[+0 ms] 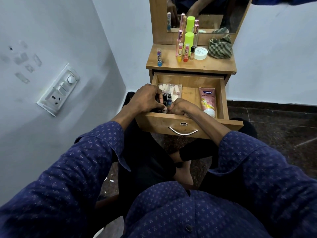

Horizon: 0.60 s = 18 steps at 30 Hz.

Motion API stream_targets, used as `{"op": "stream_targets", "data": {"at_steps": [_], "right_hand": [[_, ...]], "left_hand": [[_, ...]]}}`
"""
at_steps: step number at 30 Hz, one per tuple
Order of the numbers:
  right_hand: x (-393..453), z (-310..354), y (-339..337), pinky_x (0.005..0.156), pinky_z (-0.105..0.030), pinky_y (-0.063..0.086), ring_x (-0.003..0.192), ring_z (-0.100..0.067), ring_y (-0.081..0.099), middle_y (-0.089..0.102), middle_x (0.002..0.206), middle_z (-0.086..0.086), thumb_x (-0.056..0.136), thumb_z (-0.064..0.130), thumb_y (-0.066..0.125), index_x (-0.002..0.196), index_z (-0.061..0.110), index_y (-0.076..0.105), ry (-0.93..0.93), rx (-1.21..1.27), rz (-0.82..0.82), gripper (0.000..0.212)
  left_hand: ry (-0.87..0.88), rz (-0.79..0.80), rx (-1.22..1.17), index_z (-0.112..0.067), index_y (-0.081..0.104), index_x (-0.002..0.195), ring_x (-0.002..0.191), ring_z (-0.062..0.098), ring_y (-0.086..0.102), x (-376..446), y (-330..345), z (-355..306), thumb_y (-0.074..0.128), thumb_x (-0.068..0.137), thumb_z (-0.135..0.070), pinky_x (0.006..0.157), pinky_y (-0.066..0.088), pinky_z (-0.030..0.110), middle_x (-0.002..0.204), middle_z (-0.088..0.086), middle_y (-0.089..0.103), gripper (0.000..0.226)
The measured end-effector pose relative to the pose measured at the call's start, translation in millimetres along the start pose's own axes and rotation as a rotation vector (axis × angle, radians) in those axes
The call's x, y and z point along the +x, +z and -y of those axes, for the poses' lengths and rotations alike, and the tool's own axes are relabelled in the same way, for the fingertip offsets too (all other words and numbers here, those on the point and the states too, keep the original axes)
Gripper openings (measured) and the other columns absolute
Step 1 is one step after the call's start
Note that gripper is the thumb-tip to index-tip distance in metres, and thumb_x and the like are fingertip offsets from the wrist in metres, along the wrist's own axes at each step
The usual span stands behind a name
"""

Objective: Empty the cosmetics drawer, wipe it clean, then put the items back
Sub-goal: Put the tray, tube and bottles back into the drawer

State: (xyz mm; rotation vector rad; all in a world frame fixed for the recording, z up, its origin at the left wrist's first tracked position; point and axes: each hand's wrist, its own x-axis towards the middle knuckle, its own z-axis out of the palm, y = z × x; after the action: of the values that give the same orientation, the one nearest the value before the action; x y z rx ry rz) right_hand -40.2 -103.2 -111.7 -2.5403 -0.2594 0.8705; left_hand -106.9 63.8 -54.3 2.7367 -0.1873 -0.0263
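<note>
"Vaseline" tube (207, 101) lies in drawer (221, 93); both hands' (145, 99) (179, 106) grips clutch small dark bottles (167, 99).

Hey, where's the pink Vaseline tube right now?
The pink Vaseline tube lies in the open drawer against its right wall, cap toward the drawer front, just right of the right hand.

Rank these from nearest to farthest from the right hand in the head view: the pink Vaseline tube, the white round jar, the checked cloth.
Measured from the right hand, which is inside the open drawer:
1. Pink Vaseline tube: lying in the drawer, just to the hand's right.
2. White round jar: on the tabletop above the drawer.
3. Checked cloth: farther back on the tabletop's right, by the mirror.
</note>
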Motion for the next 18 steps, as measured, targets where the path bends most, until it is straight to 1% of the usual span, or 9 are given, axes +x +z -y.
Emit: {"op": "stream_targets", "data": {"at_steps": [2, 5, 6, 8, 11, 14, 15, 16, 18], "right_hand": [[-3, 0, -4, 0.063, -0.026, 0.040, 0.088, -0.019, 0.056, 0.066, 0.105, -0.006, 0.094, 0.014, 0.072, 0.122, 0.003, 0.073, -0.001, -0.016, 0.009, 0.030], [-5, -4, -11, 0.074, -0.029, 0.051, 0.091, -0.020, 0.064, 0.074, 0.116, -0.009, 0.091, 0.010, 0.075, 0.118, 0.003, 0.075, 0.009, 0.023, -0.015, 0.028], [-5, -6, -13, 0.074, -0.030, 0.055, 0.087, -0.021, 0.066, 0.076, 0.114, -0.012, 0.092, 0.006, 0.074, 0.116, 0.001, 0.074, 0.007, 0.056, -0.021, 0.025], [-9, -7, -20, 0.066, -0.027, 0.061, 0.074, -0.020, 0.069, 0.077, 0.102, -0.016, 0.096, -0.002, 0.067, 0.111, -0.001, 0.069, -0.005, 0.197, 0.001, 0.014], [-15, -6, -40, 0.063, -0.027, 0.060, 0.068, -0.019, 0.070, 0.076, 0.097, -0.017, 0.102, -0.003, 0.060, 0.111, 0.006, 0.062, -0.078, 0.335, 0.007, 0.013], [-15, -2, -67, 0.050, -0.022, 0.055, 0.059, -0.014, 0.068, 0.076, 0.090, -0.012, 0.101, -0.003, 0.060, 0.097, 0.011, 0.063, -0.121, 0.362, -0.098, 0.015], [-15, -1, -76, 0.050, -0.020, 0.055, 0.057, -0.012, 0.068, 0.076, 0.087, -0.010, 0.100, -0.003, 0.060, 0.092, 0.012, 0.064, -0.146, 0.354, -0.148, 0.018], [-16, -1, -86, 0.053, -0.021, 0.057, 0.060, -0.011, 0.069, 0.076, 0.085, -0.007, 0.100, -0.002, 0.062, 0.090, 0.014, 0.066, -0.176, 0.334, -0.205, 0.019], [-17, -4, -103, 0.062, -0.024, 0.060, 0.070, -0.012, 0.074, 0.078, 0.085, -0.003, 0.098, 0.003, 0.066, 0.092, 0.015, 0.070, -0.229, 0.313, -0.313, 0.014]], "left_hand": [[0.010, -0.001, 0.007, -0.026, 0.074, 0.071, 0.073, 0.007, 0.064, 0, -3, -3, 0.096, 0.068, -0.047, 0.064, 0.048, 0.031, 0.079, -0.009, 0.072, 0.032], [0.012, 0.003, 0.006, -0.025, 0.073, 0.071, 0.073, 0.008, 0.064, 2, -4, -7, 0.096, 0.069, -0.046, 0.063, 0.046, 0.030, 0.079, -0.009, 0.072, 0.031], [0.009, 0.003, 0.002, -0.025, 0.073, 0.071, 0.073, 0.009, 0.065, 4, -4, -7, 0.096, 0.069, -0.046, 0.064, 0.048, 0.030, 0.079, -0.009, 0.073, 0.031], [0.009, -0.005, 0.002, -0.024, 0.074, 0.072, 0.074, 0.010, 0.066, 7, -4, -8, 0.096, 0.068, -0.047, 0.067, 0.052, 0.032, 0.079, -0.010, 0.073, 0.032], [0.012, -0.034, -0.008, -0.022, 0.074, 0.076, 0.076, 0.013, 0.067, 17, -5, -9, 0.092, 0.074, -0.048, 0.068, 0.053, 0.034, 0.077, -0.011, 0.070, 0.032], [0.042, -0.088, -0.018, -0.020, 0.074, 0.077, 0.071, 0.012, 0.065, 31, -8, -10, 0.084, 0.085, -0.047, 0.067, 0.053, 0.036, 0.075, -0.009, 0.069, 0.030], [0.050, -0.102, -0.021, -0.020, 0.073, 0.077, 0.071, 0.010, 0.064, 36, -9, -12, 0.081, 0.088, -0.047, 0.067, 0.053, 0.036, 0.075, -0.009, 0.069, 0.030], [0.054, -0.115, -0.024, -0.021, 0.072, 0.078, 0.071, 0.009, 0.063, 42, -9, -14, 0.077, 0.091, -0.048, 0.067, 0.053, 0.037, 0.075, -0.009, 0.068, 0.031], [0.065, -0.153, -0.026, -0.022, 0.071, 0.083, 0.072, 0.010, 0.063, 54, -11, -18, 0.070, 0.095, -0.053, 0.066, 0.051, 0.037, 0.078, -0.008, 0.069, 0.033]]}}
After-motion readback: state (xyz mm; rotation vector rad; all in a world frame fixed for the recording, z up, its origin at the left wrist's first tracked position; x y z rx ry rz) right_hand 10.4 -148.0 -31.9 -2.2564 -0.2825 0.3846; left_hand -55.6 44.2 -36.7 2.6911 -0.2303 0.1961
